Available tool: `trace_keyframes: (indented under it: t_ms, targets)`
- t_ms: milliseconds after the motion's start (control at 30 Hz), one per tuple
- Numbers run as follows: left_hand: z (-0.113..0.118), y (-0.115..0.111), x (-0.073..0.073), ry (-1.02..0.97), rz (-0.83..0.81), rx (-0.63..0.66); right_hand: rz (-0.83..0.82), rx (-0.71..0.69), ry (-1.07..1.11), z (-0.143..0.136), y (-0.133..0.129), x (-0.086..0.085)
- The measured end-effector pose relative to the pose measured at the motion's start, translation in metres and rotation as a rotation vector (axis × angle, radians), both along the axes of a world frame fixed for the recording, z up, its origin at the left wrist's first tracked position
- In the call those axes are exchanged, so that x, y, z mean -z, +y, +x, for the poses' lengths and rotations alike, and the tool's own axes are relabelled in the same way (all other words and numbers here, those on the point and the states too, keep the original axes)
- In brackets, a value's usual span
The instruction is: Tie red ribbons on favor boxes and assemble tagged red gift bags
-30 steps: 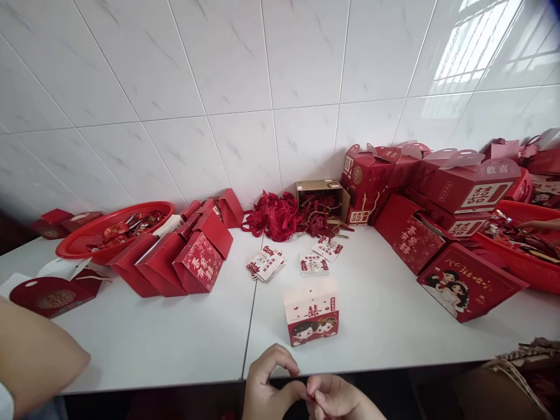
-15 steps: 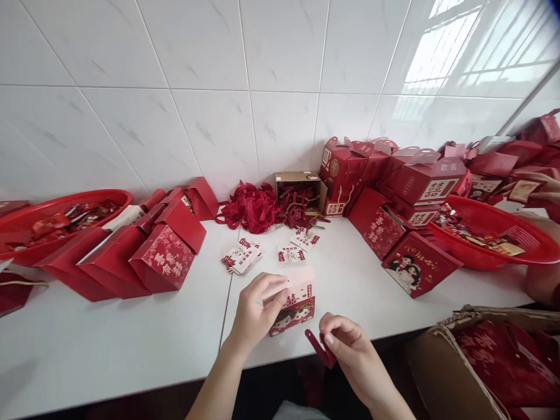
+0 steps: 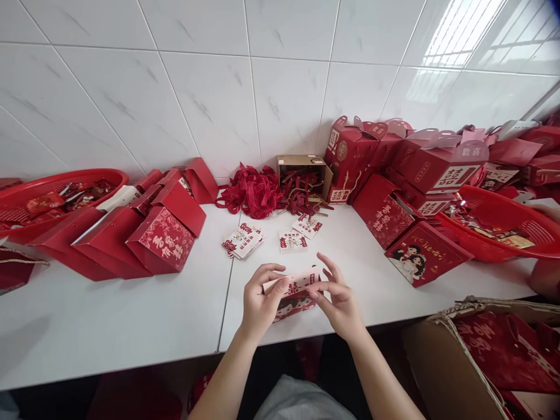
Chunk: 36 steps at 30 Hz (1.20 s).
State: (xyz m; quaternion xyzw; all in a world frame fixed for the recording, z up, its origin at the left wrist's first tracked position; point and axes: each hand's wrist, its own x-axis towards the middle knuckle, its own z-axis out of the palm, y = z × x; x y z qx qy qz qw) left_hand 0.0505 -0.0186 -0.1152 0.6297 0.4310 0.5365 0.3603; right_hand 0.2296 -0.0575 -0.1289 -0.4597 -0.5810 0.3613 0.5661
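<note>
A small red and white gift box [image 3: 294,304], printed with cartoon faces and a pale upper flap, stands near the table's front edge. My left hand [image 3: 262,297] is closed on its left side, thumb across the front of the flap. At the right end, my right hand [image 3: 339,297] pinches the flap's edge between thumb and index finger, its other fingers raised behind. The dark red strap is mostly hidden there. Just beyond the box lie printed cards [image 3: 293,241] and a stack of similar cards [image 3: 242,240].
Red ribbons [image 3: 249,192] lie beside an open carton [image 3: 304,160] of straps by the wall. Red boxes [image 3: 161,242] and a red basket [image 3: 118,175] stand left. More boxes [image 3: 437,166] and another basket [image 3: 538,224] stand right. A cardboard box [image 3: 437,350] sits front right.
My right hand has moved up and left from the table edge with the strap to the box's right end. The flap leans lower toward me, and the view has shifted downward.
</note>
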Motion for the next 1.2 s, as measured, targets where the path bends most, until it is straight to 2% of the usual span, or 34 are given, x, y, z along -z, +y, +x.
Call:
trace_keyframes:
  t_ms: [267,500,633,767,833,900,967,1100,1200]
  targets:
    - [0.005,-0.001,0.009,-0.126,-0.044,0.109,0.095,0.037,-0.030,-0.025,0.010,-0.001]
    - [0.004,0.000,0.006,-0.140,-0.034,0.144,0.093,0.068,-0.093,-0.030,0.011,-0.002]
    - [0.004,-0.001,0.005,-0.119,-0.003,0.156,0.079,0.109,-0.089,-0.033,0.011,-0.004]
    - [-0.001,0.001,0.008,-0.073,0.060,0.171,0.180,0.243,-0.206,-0.033,0.013,-0.012]
    - [-0.003,0.003,0.012,-0.039,0.125,0.167,0.197,0.242,-0.269,-0.029,0.016,-0.019]
    - [-0.003,0.002,0.018,-0.020,0.216,0.109,0.169,0.148,-0.294,-0.025,0.019,-0.025]
    - [0.001,-0.003,0.025,0.009,0.317,-0.025,0.144,0.077,-0.286,-0.023,0.022,-0.028]
    - [0.018,-0.022,0.035,0.188,0.388,-0.314,0.154,0.153,-0.300,-0.027,0.021,-0.025]
    - [0.027,-0.030,0.033,0.317,0.296,-0.412,0.101,0.189,-0.294,-0.032,0.016,-0.019]
